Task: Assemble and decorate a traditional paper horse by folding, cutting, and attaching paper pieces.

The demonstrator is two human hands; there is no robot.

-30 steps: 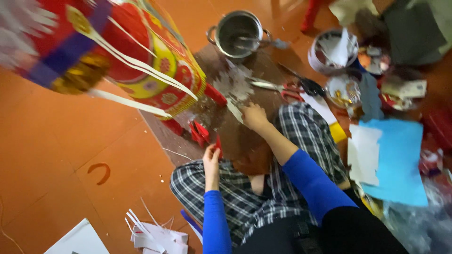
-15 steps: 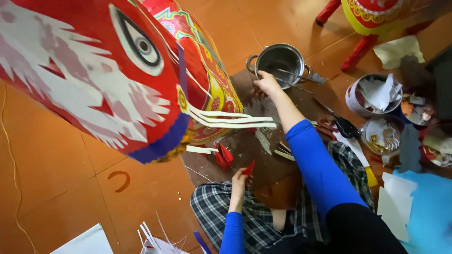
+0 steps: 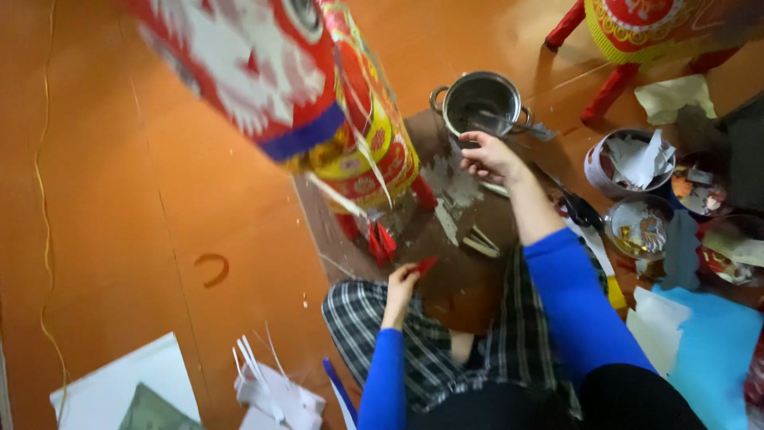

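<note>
Red paper strip [image 3: 425, 265] pinched in left hand [image 3: 400, 280].

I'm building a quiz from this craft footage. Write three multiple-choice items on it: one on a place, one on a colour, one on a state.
1. Where is the person's right hand?
A. At the near rim of the steel pot
B. Flat on the blue paper sheet
C. On the white paper strips

2. What colour is the small piece that the left hand pinches?
A. Green
B. Red
C. White

3. How does the steel pot stand?
A. Tipped on its side
B. Upside down
C. Upright and uncovered, a tool resting in it

Answers: 1 A, the right hand's fingers sit just below the pot's rim, above the brown work board. 2 B, the piece at the left hand's fingertips is red. 3 C, the pot's inside shows from above, with a handle leaning over its rim.
</note>
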